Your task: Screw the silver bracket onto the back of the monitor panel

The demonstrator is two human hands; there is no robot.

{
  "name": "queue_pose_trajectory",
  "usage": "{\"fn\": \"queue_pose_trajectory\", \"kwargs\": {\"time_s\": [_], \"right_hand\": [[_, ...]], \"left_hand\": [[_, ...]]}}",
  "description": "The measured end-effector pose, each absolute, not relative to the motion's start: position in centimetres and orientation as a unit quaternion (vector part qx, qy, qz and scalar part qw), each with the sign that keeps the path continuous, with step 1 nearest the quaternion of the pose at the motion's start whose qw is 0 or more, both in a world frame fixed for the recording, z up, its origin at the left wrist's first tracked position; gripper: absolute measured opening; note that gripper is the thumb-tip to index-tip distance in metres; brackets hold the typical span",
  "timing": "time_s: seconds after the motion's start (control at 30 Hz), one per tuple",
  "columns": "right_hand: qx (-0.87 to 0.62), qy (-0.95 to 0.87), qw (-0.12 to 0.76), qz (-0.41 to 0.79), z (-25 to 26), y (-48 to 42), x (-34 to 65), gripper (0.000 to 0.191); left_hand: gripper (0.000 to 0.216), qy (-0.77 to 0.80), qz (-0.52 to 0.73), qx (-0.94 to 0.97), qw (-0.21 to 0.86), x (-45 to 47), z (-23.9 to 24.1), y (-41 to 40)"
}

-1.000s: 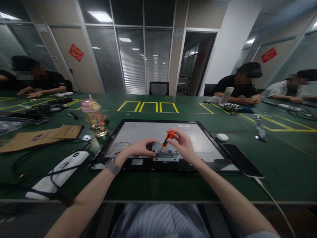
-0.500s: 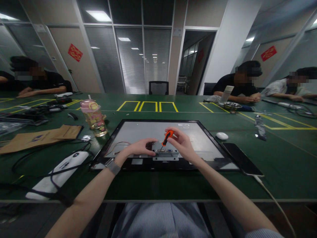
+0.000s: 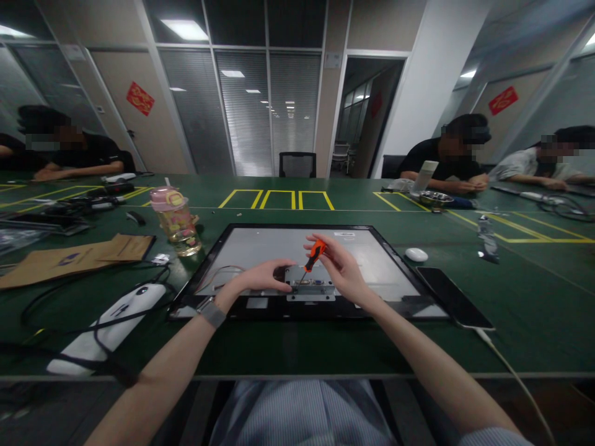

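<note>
A flat display panel [image 3: 390,248] with a black frame lies back side up on the table before me. Near its front edge sits a silver metal bracket [image 3: 309,297] with a row of connectors. My left hand [image 3: 264,275] grips the bracket's left end, thumb in front and fingers behind. Between the fingers of my right hand [image 3: 344,269] is an orange and black screwdriver [image 3: 316,253]. Its shaft tilts down to the left, and the tip meets the bracket close to my left thumb. The screw under the tip is too small to make out.
To the left are a pink-lided drinking bottle [image 3: 174,220], a brown paper bag [image 3: 79,257] and a white device [image 3: 109,331] with black cables. On the right lie a phone [image 3: 455,297] on a cable and a white case [image 3: 416,254]. Several people sit across the table.
The fingers of my right hand have loosened and shifted slightly around the screwdriver handle. My left hand and the panel stay where they were.
</note>
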State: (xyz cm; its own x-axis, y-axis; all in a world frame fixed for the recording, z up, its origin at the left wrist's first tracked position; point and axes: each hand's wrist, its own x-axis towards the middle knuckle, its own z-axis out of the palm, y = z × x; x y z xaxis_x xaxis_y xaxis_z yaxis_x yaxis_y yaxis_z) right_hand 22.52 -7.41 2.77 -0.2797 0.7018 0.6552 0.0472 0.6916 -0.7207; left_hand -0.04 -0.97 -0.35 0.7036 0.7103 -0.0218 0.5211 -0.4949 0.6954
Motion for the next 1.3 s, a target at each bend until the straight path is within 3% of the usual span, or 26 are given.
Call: {"fn": "queue_pose_trajectory", "kwargs": {"time_s": [0.27,0.5,0.73,0.97,1.2,1.3], "right_hand": [[-0.330,-0.711,0.590,0.195,2.55,-6.88,22.89,0.023],[-0.271,-0.717,0.558,0.318,3.22,-7.30,22.93,0.037],[-0.336,-0.688,0.602,0.225,2.69,-6.42,23.17,0.020],[-0.270,-0.710,0.559,0.333,2.87,-6.87,23.16,0.039],[-0.331,-0.726,0.576,0.179,2.70,-6.91,23.17,0.026],[-0.304,-0.744,0.556,0.212,2.82,-7.20,23.22,0.031]], "left_hand": [[0.076,0.369,0.134,0.848,0.355,0.06,-0.02,-1.27],[0.073,0.364,0.138,0.852,0.351,0.04,-0.02,-1.26],[0.076,0.370,0.134,0.850,0.350,0.00,-0.26,-1.05],[0.075,0.366,0.131,0.855,0.344,-0.08,-0.18,-0.85],[0.075,0.353,0.119,0.855,0.361,-0.24,0.38,-1.15],[0.075,0.343,0.119,0.860,0.359,-0.27,0.16,-1.02]]}}
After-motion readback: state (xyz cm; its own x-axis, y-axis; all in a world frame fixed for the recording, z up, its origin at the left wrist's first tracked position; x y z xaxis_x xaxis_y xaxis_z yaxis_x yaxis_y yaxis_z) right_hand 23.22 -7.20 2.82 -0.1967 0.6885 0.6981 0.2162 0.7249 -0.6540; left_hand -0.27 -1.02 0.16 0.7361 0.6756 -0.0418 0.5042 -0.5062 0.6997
